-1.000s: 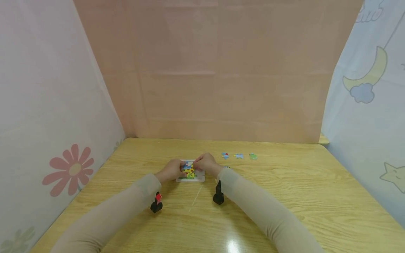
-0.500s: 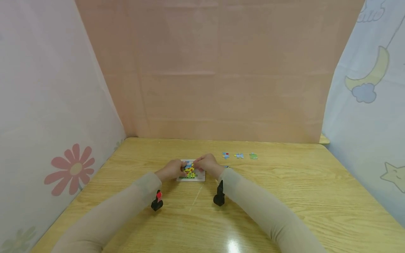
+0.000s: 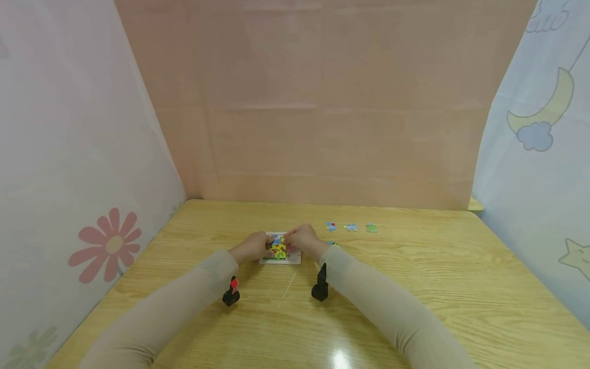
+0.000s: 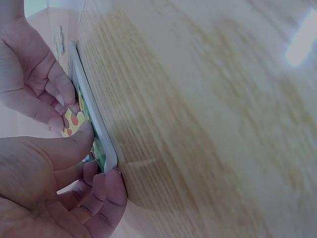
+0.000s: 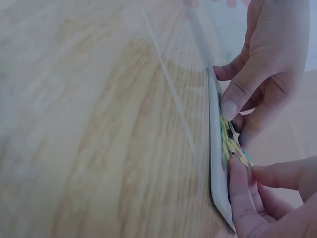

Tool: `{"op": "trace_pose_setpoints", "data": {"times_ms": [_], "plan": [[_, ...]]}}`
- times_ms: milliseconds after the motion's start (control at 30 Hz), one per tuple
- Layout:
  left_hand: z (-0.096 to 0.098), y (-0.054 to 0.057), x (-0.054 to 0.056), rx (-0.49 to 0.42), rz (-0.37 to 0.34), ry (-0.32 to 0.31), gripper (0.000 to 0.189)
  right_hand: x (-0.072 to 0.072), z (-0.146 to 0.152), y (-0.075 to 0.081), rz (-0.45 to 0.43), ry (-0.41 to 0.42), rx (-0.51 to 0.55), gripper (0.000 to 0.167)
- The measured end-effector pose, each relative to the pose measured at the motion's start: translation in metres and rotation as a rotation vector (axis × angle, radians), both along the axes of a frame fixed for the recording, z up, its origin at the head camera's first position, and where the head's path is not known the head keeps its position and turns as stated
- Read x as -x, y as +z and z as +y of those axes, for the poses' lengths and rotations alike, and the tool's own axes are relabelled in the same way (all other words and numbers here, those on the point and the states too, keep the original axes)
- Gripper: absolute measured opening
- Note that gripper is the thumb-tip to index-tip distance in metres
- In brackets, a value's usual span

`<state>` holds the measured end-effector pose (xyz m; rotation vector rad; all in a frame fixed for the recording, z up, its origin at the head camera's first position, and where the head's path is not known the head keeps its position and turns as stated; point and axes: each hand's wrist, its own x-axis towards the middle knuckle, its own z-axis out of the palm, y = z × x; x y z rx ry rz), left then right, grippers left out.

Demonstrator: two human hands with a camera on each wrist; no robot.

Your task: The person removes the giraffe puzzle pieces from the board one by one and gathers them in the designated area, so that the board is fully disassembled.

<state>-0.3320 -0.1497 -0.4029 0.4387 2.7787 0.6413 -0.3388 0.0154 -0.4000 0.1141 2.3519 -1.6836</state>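
A white-framed puzzle board (image 3: 295, 259) lies flat on the table, with a yellow giraffe picture partly filled by jigsaw pieces. My left hand (image 3: 252, 246) grips the board's left side; its thumb (image 4: 81, 136) rests on the picture while other fingers curl at the frame's edge. From the right, my right hand (image 3: 305, 241) pinches a yellow jigsaw piece (image 5: 245, 159) with red spots between thumb and fingers. That piece is tilted up at the picture in the wrist views. Both hands cover parts of the board.
Right of the board lie loose jigsaw pieces: a blue one with a red dot (image 3: 331, 226), a light blue one (image 3: 351, 227) and a green one (image 3: 371, 228). Another blue-and-yellow piece (image 3: 334, 244) shows beside the right wrist. A fabric backdrop (image 3: 322, 128) stands behind the table.
The whole scene shifts slightly right in the head view. Both hands stay at the board, with only small finger movement over the picture.
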Motion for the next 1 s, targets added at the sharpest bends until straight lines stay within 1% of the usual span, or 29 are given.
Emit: {"op": "trace_pose_setpoints", "data": {"times_ms": [100, 233, 433, 633, 800, 933, 1000], "plan": [[0.001, 0.001, 0.001, 0.012, 0.007, -0.007, 0.056, 0.002, 0.001, -0.002, 0.0, 0.001, 0.014, 0.015], [0.001, 0.002, 0.001, -0.004, 0.005, -0.012, 0.056, 0.003, 0.002, -0.001, 0.017, -0.001, 0.031, 0.015], [0.0, 0.0, -0.001, -0.036, -0.023, 0.014, 0.058, -0.002, 0.009, 0.004, 0.012, 0.0, 0.024, 0.017], [-0.001, -0.001, -0.006, -0.02, 0.01, 0.006, 0.057, -0.007, 0.028, 0.009, 0.01, 0.004, 0.029, 0.021], [0.0, 0.0, -0.008, 0.027, 0.034, -0.014, 0.056, -0.009, 0.047, 0.011, 0.013, 0.007, 0.021, 0.022], [0.0, 0.001, -0.007, 0.037, 0.033, -0.024, 0.056, -0.01, 0.063, 0.014, 0.025, 0.018, 0.022, 0.023], [0.0, 0.002, -0.006, 0.025, 0.019, -0.021, 0.056, -0.011, 0.071, 0.017, 0.027, 0.026, 0.02, 0.024]]}}
